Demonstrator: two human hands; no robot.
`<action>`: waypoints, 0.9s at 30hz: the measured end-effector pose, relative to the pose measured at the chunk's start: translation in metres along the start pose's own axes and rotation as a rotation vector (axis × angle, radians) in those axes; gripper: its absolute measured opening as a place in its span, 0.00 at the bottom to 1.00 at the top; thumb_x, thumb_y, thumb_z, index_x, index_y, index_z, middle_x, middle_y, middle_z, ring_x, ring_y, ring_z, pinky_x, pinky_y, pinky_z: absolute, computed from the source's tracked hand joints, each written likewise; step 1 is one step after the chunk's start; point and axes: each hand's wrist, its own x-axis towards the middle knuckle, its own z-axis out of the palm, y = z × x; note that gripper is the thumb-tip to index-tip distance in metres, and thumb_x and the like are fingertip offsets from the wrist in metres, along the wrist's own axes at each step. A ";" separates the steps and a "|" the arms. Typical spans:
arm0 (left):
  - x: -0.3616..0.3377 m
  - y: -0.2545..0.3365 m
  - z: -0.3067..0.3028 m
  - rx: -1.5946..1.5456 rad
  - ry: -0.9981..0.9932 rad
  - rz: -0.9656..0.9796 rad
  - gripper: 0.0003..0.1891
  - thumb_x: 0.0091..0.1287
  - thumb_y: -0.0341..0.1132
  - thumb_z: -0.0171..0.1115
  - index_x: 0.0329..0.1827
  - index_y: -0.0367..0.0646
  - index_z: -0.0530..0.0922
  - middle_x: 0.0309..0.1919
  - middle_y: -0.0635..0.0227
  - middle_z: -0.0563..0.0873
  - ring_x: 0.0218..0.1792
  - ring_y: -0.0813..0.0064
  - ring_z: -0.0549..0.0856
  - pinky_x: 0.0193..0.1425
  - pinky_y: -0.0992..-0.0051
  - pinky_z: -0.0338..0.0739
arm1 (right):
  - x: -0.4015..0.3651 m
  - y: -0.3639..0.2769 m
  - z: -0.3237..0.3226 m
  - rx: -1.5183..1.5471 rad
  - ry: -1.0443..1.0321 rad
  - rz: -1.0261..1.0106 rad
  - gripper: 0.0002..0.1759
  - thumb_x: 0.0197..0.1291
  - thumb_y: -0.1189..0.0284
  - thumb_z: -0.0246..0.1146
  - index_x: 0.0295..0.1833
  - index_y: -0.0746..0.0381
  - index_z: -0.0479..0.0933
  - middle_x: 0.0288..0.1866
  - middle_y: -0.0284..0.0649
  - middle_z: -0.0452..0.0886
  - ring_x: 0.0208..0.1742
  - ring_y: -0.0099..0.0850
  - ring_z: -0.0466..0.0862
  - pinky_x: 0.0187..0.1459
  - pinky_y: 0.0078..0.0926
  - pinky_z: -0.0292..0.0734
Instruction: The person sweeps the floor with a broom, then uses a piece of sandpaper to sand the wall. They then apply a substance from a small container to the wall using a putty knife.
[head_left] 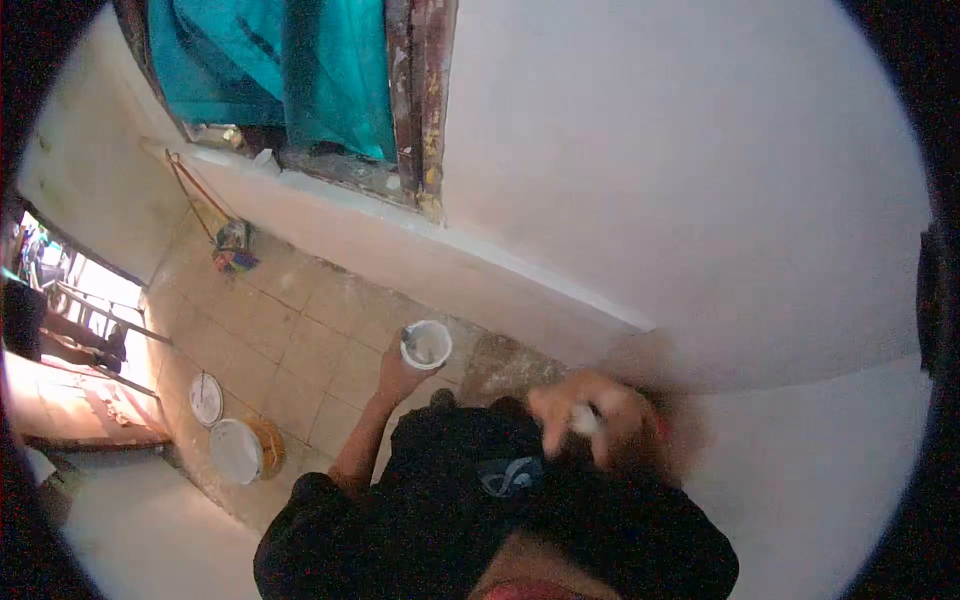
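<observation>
A small white plastic tub (446, 350) with some whitish stuff inside is gripped at its side by my left hand (400, 378). Something dark, perhaps a tool's edge, shows at the tub's left rim. Close to my chest, my right hand (605, 412) is blurred by motion, with its fingers curled around a small whitish thing (584, 420). What that thing is cannot be made out. The white wall (680, 180) rises in front of me, and its low ledge (540, 280) runs past both hands.
A window frame (425, 110) with a teal curtain (280, 70) is at upper left. On the tiled floor (310, 350) stand a yellowish bucket (270, 448), a round white lid (206, 400) and a mop-like tool (234, 258). Another person's legs (80, 335) show by a railing at far left.
</observation>
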 end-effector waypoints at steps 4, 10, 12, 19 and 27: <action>0.021 0.009 0.020 -0.056 -0.141 0.074 0.43 0.50 0.45 0.88 0.67 0.39 0.74 0.55 0.53 0.88 0.56 0.61 0.89 0.60 0.62 0.83 | 0.017 -0.014 0.028 -0.309 -0.600 -0.203 0.19 0.72 0.61 0.69 0.55 0.67 0.85 0.35 0.40 0.79 0.32 0.37 0.73 0.38 0.41 0.61; 0.034 -0.014 0.062 -0.064 -0.188 0.103 0.46 0.48 0.46 0.89 0.69 0.38 0.74 0.55 0.57 0.89 0.55 0.64 0.89 0.59 0.62 0.84 | 0.018 -0.035 0.051 -0.224 0.020 -0.477 0.14 0.67 0.62 0.74 0.47 0.62 0.89 0.35 0.38 0.80 0.31 0.37 0.74 0.36 0.40 0.63; 0.024 0.028 0.042 -0.014 -0.513 0.169 0.48 0.47 0.46 0.90 0.70 0.38 0.73 0.57 0.58 0.87 0.57 0.65 0.87 0.61 0.62 0.83 | 0.019 -0.026 0.060 -0.136 -0.027 -0.688 0.13 0.66 0.62 0.74 0.46 0.62 0.89 0.35 0.39 0.80 0.32 0.37 0.75 0.36 0.39 0.64; -0.002 -0.005 0.063 -0.025 -0.246 0.074 0.37 0.50 0.42 0.89 0.62 0.39 0.80 0.52 0.60 0.90 0.53 0.65 0.89 0.58 0.63 0.85 | 0.033 -0.010 0.064 0.038 -0.148 -0.914 0.12 0.65 0.63 0.74 0.44 0.62 0.89 0.38 0.40 0.82 0.35 0.35 0.78 0.38 0.37 0.70; 0.000 0.046 0.047 0.094 -0.115 0.054 0.40 0.49 0.48 0.88 0.62 0.38 0.79 0.51 0.53 0.89 0.51 0.58 0.89 0.55 0.61 0.84 | 0.029 -0.022 0.034 0.184 -0.193 -0.861 0.11 0.64 0.65 0.74 0.41 0.62 0.88 0.42 0.41 0.83 0.38 0.33 0.81 0.39 0.35 0.75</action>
